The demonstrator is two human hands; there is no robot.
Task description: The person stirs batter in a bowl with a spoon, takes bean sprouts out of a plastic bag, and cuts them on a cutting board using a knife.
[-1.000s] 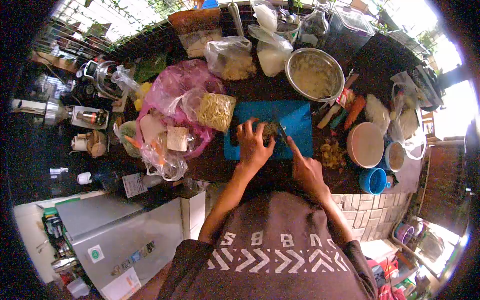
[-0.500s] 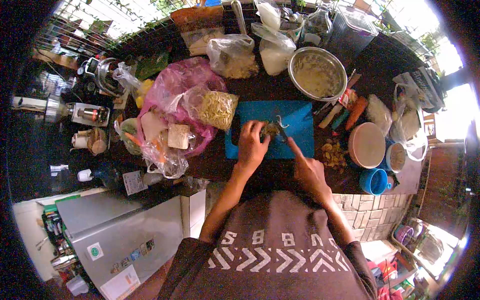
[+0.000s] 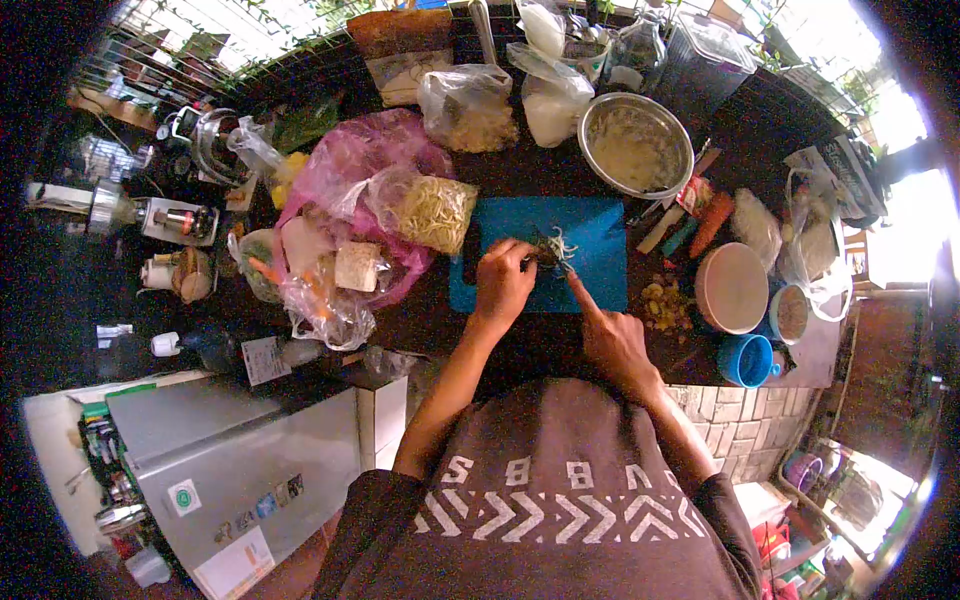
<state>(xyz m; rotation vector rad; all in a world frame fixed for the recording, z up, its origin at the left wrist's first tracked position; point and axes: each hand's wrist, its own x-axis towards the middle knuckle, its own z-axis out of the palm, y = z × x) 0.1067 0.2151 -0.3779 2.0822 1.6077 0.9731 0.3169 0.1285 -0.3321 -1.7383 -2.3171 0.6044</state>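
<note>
On a blue cutting board [image 3: 604, 222], my left hand [image 3: 504, 285] is closed, its fingertips pressed on a small dark piece of food [image 3: 543, 252] whose kind I cannot make out. My right hand [image 3: 614, 338] grips a knife, with the index finger stretched along the top toward the board. Little of the blade [image 3: 569, 267] shows, close to the right end of the dark piece. Thin pale shreds [image 3: 563, 243] lie just beyond the blade. Brownish-yellow scraps [image 3: 665, 305] sit on the table beside my right hand.
A steel bowl [image 3: 684, 168] with pale residue stands behind the board. Left are a bag of bean sprouts [image 3: 440, 215] and a pink plastic bag [image 3: 400, 140]. To the right are a carrot [image 3: 711, 225], a round pinkish lid or bowl [image 3: 733, 288] and a blue cup [image 3: 746, 361].
More pale shreds lie beside the blade. My right hand and the knife have shifted slightly left, toward my left hand, which stays on the dark piece.
</note>
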